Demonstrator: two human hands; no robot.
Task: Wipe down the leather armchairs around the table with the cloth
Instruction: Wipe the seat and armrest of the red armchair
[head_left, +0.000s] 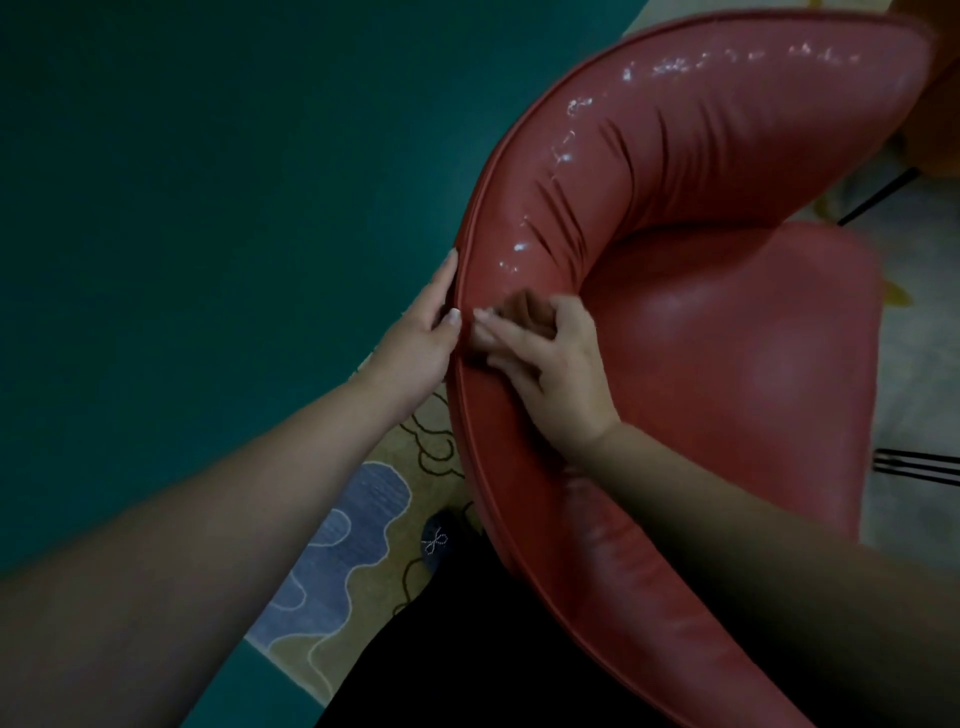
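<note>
No legible text, label, brand, number or sign in the head view. Checked the red leather armchair (691, 322): only creases and glare spots along its curved back, no tag or stamp. The patterned rug (343, 525) carries abstract outlines, not letters. The dark slipper (435, 540) near the rug's edge, just beside the chair's lower rim, bears a small white dotted bow-like motif; it is decoration, not a readable mark. Frame is dim and somewhat blurred.

Armchair (701, 322) right of the rug (353, 545); both hands on its curved backrest (649, 156).
</note>
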